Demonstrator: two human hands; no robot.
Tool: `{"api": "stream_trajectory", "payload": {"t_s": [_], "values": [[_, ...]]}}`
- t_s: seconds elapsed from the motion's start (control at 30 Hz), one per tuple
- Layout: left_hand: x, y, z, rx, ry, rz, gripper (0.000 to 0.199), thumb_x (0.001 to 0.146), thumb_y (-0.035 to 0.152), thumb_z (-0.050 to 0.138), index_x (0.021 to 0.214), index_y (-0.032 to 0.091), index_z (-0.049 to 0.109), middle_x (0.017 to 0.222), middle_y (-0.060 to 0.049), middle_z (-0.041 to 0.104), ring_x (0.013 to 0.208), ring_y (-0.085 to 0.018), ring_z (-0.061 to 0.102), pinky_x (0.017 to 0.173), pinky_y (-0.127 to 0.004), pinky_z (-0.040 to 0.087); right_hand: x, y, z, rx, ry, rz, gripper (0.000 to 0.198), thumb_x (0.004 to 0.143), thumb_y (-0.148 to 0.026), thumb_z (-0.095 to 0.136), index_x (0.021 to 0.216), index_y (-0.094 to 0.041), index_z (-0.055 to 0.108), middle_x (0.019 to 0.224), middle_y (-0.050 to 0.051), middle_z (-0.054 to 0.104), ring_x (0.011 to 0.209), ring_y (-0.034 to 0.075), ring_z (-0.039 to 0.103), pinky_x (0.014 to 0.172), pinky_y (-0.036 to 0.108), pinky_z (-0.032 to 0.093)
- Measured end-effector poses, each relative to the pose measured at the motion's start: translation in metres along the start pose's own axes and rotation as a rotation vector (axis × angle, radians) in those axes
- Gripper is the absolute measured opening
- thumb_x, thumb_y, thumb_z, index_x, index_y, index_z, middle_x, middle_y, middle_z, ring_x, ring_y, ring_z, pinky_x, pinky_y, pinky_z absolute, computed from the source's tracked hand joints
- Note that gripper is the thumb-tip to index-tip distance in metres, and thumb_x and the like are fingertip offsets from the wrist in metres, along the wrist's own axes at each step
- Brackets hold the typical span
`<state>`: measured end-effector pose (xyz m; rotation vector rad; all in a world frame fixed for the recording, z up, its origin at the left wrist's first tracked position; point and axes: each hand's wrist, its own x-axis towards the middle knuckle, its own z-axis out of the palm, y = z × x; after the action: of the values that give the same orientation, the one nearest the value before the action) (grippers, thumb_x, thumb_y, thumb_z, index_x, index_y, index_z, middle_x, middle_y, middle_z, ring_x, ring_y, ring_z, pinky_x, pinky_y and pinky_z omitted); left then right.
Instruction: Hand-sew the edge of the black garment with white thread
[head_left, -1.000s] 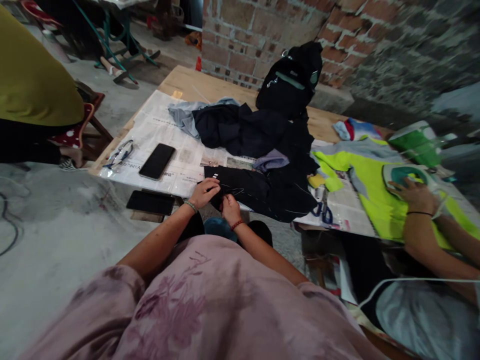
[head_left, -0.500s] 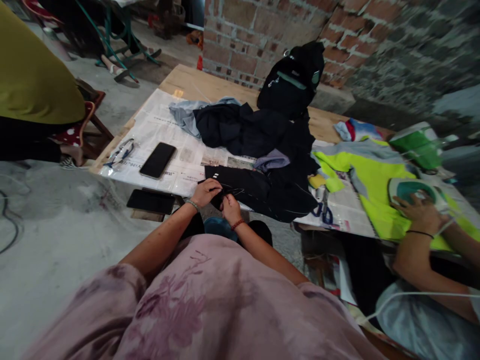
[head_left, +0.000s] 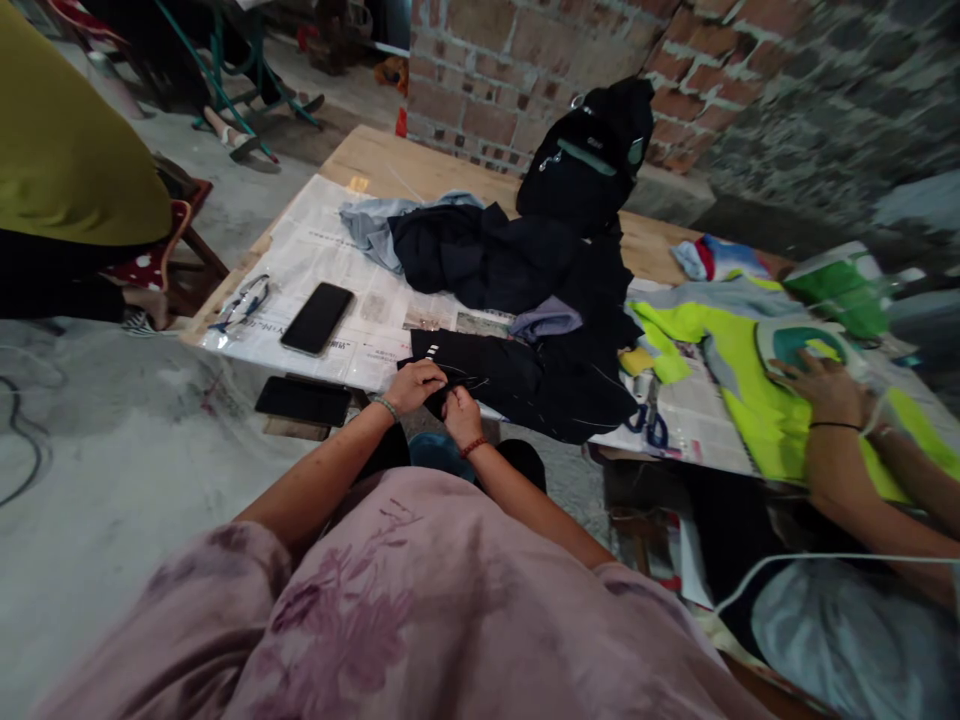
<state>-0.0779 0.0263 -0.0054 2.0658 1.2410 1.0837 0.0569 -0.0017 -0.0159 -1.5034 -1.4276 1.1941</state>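
A black garment [head_left: 525, 385] with thin white lines along it lies at the table's front edge. My left hand [head_left: 414, 386] is closed on its near left end, fingertips pinched. Close beside it, my right hand [head_left: 462, 416] also pinches the black cloth. Whether a needle or thread is between the fingers is too small to tell. Behind the garment lies a heap of dark clothing [head_left: 480, 255], with a grey-blue cloth [head_left: 367, 232] at its left. Blue-handled scissors [head_left: 649, 425] rest to the right of the garment.
A phone [head_left: 318, 318] and a pair of glasses [head_left: 244, 302] lie on newspaper at left; a dark flat object [head_left: 303, 400] sits below the edge. A backpack [head_left: 585, 165] stands behind. At right, a co-worker's hand holds an iron [head_left: 799, 345] on a yellow-green garment [head_left: 739, 350].
The co-worker's iron has moved to the left and slightly away over the yellow-green garment. My two hands stay almost in the same place on the black cloth.
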Motion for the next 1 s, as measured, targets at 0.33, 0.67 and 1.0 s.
{"api": "stream_trajectory", "payload": {"t_s": [0.33,0.67,1.0], "values": [[-0.004,0.008,-0.009,-0.001,0.013,0.032,0.025,0.073,0.025,0.06,0.096,0.015,0.061,0.094,-0.005,0.061,0.08,-0.013,0.057,0.077,-0.028,0.048,0.005,0.0,-0.003,0.122,-0.039,0.054,0.016,0.081,-0.031,0.035,0.08,-0.021,0.047,0.048,-0.009,0.044,0.035,0.006,0.038,0.037,0.018,0.03],[-0.003,0.0,0.0,0.096,0.043,0.048,0.018,0.076,0.016,0.054,0.091,0.017,0.064,0.088,-0.004,0.064,0.085,-0.014,0.058,0.08,-0.029,0.047,0.0,-0.01,-0.013,0.191,-0.165,0.069,0.016,0.077,-0.027,0.039,0.091,-0.02,0.044,0.055,-0.009,0.052,0.03,0.005,0.043,0.033,0.016,0.033],[-0.003,-0.001,0.006,0.096,0.125,-0.031,0.016,0.074,0.011,0.057,0.083,0.019,0.067,0.079,-0.001,0.065,0.076,-0.012,0.059,0.072,-0.025,0.048,-0.005,-0.004,-0.014,-0.042,-0.078,0.106,0.015,0.077,-0.032,0.042,0.072,-0.019,0.048,0.054,-0.006,0.056,0.031,0.006,0.046,0.032,0.017,0.032]]}}
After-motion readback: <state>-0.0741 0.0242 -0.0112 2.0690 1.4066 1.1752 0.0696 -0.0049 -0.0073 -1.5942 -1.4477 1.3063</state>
